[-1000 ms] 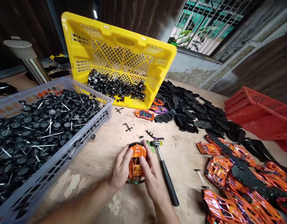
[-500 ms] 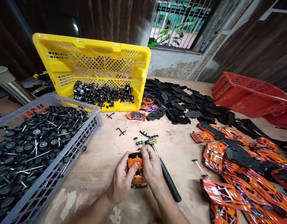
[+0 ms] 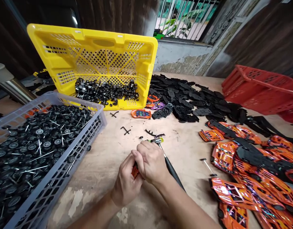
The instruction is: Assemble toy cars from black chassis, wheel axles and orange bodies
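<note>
Both hands are closed around an orange toy car (image 3: 135, 171), and only a small patch of its body shows between them. My left hand (image 3: 127, 181) wraps it from the left side. Over the top and right lies my right hand (image 3: 152, 162), its fingers folded across the car. Just beyond the right hand is a hammer (image 3: 172, 171) with a black handle, partly covered by that hand and forearm. Near the hammer's head lie a thin curved black plastic part (image 3: 153, 133) and a small wheel (image 3: 141, 138).
At left, a pale crate (image 3: 101, 119) holds wheel axles; a yellow crate (image 3: 151, 63) stands tilted behind. Black chassis plates (image 3: 184, 95) are heaped at the back. Orange car bodies (image 3: 246, 197) pile up at right, with a loose axle (image 3: 208, 167) beside them. A red crate (image 3: 258, 92) stands far right.
My right hand has moved from the car's right side to over its top, covering most of it. The camera view has shifted slightly.
</note>
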The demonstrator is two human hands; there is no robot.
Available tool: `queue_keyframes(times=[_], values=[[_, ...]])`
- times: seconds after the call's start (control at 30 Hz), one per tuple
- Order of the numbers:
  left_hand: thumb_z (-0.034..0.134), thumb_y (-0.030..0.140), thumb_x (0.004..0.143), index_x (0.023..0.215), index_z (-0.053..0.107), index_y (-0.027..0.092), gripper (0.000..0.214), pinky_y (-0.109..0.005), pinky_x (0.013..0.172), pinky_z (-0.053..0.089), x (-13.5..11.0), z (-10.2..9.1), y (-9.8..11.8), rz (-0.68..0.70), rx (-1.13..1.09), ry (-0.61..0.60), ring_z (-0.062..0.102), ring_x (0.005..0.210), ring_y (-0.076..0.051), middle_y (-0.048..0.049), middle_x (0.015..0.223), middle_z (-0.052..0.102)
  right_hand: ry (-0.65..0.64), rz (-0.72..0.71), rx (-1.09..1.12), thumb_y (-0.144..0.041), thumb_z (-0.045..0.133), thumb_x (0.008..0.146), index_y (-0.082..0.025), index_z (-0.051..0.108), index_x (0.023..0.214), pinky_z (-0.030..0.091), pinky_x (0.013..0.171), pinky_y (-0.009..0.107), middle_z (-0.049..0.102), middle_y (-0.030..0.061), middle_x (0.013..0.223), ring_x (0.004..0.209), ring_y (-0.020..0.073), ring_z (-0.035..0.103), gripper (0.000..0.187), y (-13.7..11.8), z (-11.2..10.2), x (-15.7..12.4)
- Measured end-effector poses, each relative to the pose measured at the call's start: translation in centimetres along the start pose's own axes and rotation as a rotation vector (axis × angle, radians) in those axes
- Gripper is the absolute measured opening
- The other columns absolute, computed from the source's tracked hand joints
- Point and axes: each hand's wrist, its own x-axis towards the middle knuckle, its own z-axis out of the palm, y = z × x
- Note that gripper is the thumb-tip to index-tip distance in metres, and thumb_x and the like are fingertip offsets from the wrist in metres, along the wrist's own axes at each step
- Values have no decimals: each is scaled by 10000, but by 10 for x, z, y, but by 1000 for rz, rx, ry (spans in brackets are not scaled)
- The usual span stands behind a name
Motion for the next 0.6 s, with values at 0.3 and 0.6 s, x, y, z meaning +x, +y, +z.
queue_keyframes(times=[0.3, 0.6], values=[[565, 200, 826, 922, 608, 173, 109, -309, 797, 481, 7, -8, 0, -155, -116, -139, 603, 841, -197, -51, 855, 631, 39, 325, 498, -436, 249, 1000, -212, 462, 556, 384, 571, 267, 480, 2, 562, 534, 135, 465, 542, 17, 11, -12], [832, 361, 628, 858, 673, 109, 376, -232, 643, 487, 5, -21, 3, -683, -1065, -591, 622, 627, -130, -52, 770, 684, -565, 260, 1049, -635, 751, 617, -182, 498, 1370, 394, 1020, 457, 640, 106, 1218, 1154, 270, 568, 914, 35, -50, -41]])
